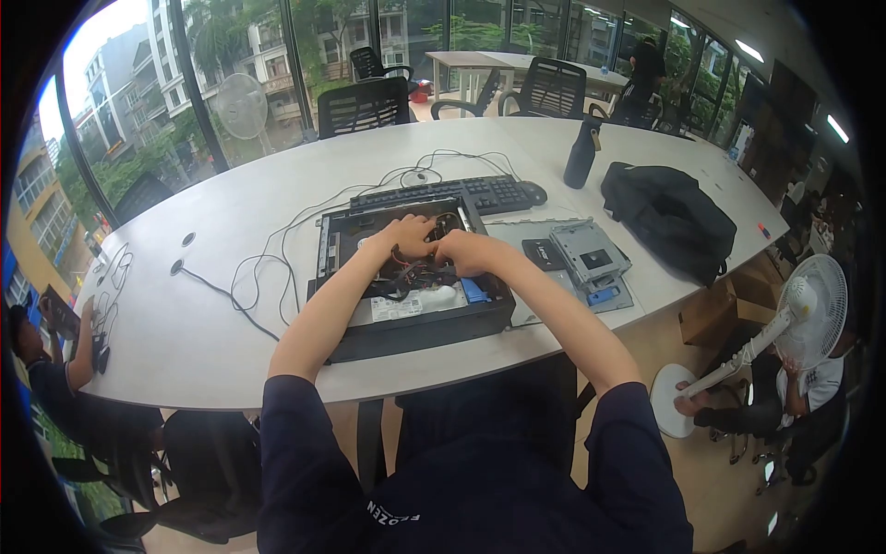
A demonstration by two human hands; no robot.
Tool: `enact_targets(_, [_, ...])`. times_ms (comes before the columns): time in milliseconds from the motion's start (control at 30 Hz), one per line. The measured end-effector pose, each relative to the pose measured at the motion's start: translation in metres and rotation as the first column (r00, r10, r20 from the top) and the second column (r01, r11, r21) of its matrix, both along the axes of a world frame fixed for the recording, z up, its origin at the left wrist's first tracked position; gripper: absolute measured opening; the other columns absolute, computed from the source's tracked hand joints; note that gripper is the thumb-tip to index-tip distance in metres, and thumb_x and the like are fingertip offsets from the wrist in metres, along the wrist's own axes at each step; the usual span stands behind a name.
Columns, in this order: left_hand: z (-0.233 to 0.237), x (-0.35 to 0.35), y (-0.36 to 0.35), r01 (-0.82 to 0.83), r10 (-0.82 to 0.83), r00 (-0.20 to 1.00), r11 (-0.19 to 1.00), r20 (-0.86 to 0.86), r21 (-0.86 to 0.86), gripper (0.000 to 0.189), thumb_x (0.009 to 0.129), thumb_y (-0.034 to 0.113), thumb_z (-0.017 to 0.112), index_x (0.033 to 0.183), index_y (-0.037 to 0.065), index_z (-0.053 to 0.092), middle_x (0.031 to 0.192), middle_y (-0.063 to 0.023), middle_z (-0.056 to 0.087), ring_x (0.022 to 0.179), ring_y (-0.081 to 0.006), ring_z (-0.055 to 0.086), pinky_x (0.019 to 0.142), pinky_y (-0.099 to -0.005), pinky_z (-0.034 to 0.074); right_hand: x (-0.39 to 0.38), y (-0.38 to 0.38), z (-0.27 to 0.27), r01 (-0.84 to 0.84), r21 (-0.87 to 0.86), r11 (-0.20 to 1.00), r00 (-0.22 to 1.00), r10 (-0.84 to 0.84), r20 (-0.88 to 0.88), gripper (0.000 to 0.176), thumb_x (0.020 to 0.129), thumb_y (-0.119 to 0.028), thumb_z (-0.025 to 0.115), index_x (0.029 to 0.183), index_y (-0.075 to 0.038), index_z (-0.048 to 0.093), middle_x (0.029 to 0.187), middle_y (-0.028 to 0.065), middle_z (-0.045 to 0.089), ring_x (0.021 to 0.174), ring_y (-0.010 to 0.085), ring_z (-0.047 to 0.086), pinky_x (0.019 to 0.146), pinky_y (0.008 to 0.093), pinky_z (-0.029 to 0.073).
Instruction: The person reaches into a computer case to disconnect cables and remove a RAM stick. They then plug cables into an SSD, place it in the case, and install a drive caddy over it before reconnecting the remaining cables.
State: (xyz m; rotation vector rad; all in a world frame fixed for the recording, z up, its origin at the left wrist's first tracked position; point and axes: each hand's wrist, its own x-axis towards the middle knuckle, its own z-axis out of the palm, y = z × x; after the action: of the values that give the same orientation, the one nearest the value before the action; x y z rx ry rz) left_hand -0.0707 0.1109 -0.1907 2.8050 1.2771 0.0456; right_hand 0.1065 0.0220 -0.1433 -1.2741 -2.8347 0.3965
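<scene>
An opened black desktop computer case [415,336] lies on its side on the table before me. Both my hands reach inside it, close together above a bundle of dark and coloured cables [406,277]. My left hand [402,237] has its fingers curled down into the case, their tips hidden. Beside it, my right hand [461,251] is closed, thumb and fingers pressed together near the cables; what they grip is too small to make out. A white-labelled metal part [397,307] and a blue plastic piece [475,290] show along the near side of the interior.
Behind the case are a black keyboard [461,194] and a mouse [529,193]. A metal drive bay [587,253] rests on a panel at right, near a bottle [581,155] and a black bag [669,217]. Loose cables [268,249] run left. A fan [812,309] and people are nearby.
</scene>
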Motion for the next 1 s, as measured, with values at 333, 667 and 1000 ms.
enact_targets(333, [-0.002, 0.000, 0.002, 0.006, -0.006, 1.000, 1.000, -0.007, -0.011, 0.074, 0.092, 0.053, 0.048, 0.147, 0.004, 0.040, 0.137, -0.0201, 0.053, 0.129, -0.0360, 0.048, 0.104, -0.0474, 0.043, 0.000, -0.003, 0.002, 0.028, -0.001, 1.000, 1.000, -0.028, -0.004, 0.046, 0.066, 0.014, 0.059, 0.105, -0.005, 0.074, 0.097, 0.0190, 0.071, 0.092, 0.0345, 0.068, 0.079, 0.0393, 0.055])
enact_targets(667, [-0.001, -0.001, -0.001, 0.013, -0.013, 0.999, 1.000, 0.032, -0.010, 0.075, 0.087, 0.048, 0.054, 0.146, 0.003, 0.041, 0.133, -0.0211, 0.056, 0.125, -0.0378, 0.052, 0.102, -0.0469, 0.045, 0.000, 0.002, -0.008, 0.012, 0.056, 0.998, 1.000, -0.012, -0.003, 0.028, 0.069, 0.006, 0.060, 0.091, -0.003, 0.074, 0.091, 0.0194, 0.071, 0.089, 0.0354, 0.069, 0.076, 0.0431, 0.055])
enact_targets(1000, [-0.001, -0.001, 0.000, 0.018, -0.018, 1.000, 1.000, -0.001, 0.010, 0.074, 0.090, 0.051, 0.048, 0.146, 0.003, 0.042, 0.133, -0.0200, 0.057, 0.126, -0.0363, 0.052, 0.103, -0.0478, 0.045, 0.002, 0.002, -0.008, 0.000, 0.075, 0.997, 1.000, 0.002, -0.030, 0.033, 0.070, 0.006, 0.059, 0.095, -0.007, 0.075, 0.091, 0.0193, 0.071, 0.087, 0.0348, 0.069, 0.076, 0.0422, 0.055])
